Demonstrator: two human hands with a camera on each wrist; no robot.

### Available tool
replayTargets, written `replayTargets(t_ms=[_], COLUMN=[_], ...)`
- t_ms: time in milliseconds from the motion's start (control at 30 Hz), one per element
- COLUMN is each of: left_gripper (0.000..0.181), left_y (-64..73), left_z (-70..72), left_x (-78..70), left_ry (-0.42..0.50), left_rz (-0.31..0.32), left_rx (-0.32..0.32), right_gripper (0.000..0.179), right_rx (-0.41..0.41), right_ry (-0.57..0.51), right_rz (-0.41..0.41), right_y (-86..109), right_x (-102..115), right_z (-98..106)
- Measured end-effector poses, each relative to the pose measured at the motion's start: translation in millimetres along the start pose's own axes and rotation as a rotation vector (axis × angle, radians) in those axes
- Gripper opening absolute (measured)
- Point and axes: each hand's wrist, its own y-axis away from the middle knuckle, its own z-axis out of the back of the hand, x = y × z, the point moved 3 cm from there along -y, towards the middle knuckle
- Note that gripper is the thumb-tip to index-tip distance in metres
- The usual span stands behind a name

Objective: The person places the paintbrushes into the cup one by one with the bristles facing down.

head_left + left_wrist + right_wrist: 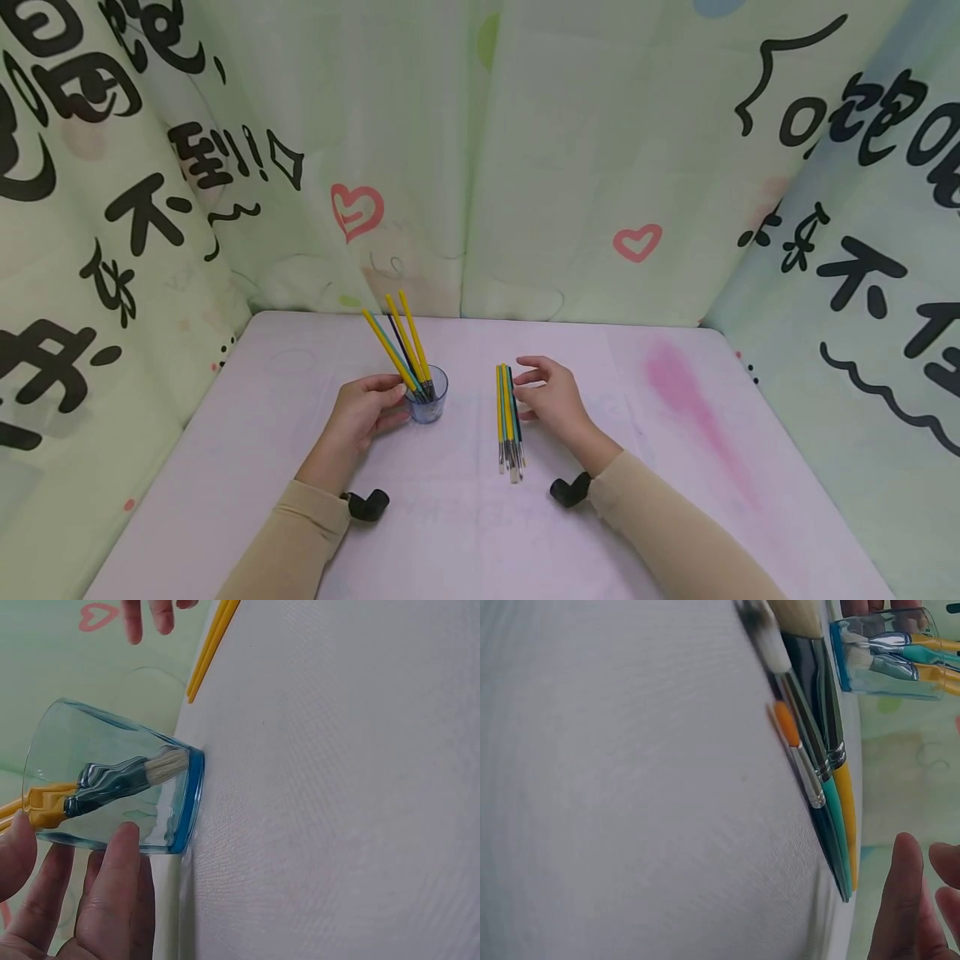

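Note:
A clear bluish glass cup (427, 408) stands on the table left of the middle, with several paintbrushes (405, 342) leaning in it, bristles down. My left hand (365, 410) is at the cup's left side; in the left wrist view its fingertips (124, 847) come up against the glass, fingers fairly straight. Right of the cup lies a bundle of paintbrushes (506, 417) with yellow, teal and dark handles, bristles toward me. My right hand (551, 396) is just beside the handles' right side, its fingers loosely bent with nothing between them. Whether it touches a handle I cannot tell.
The table's pale pinkish cloth (442, 533) has a darker pink stain (690, 392) at the right. Printed curtains (525, 167) hang along the back and both sides. A black wrist camera (367, 505) juts from the left cuff, another (570, 490) from the right.

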Motion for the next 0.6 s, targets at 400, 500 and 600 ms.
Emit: replayTargets(t_ms=[400,500,600], left_gripper=[0.037,0.037,0.037], left_y=[-1.1,-0.9,-0.8], left_z=[0.3,0.0,-0.4], left_x=[0.6,0.5,0.4], left_ry=[0.002,0.004,0.007], left_rz=[-0.005,0.0,0.007], left_rx=[0.0,-0.002,-0.004], right_gripper=[0.044,0.042,0.041], right_rx=[0.017,0.023,0.028], right_ry=[0.138,0.176,0.213], right_rz=[-0.069,-0.082,-0.092], right_y=[-2.2,-3.3,-3.9], right_x=[-5.7,-6.9,-7.4], right_z=[-1.0,-2.8,-4.1])
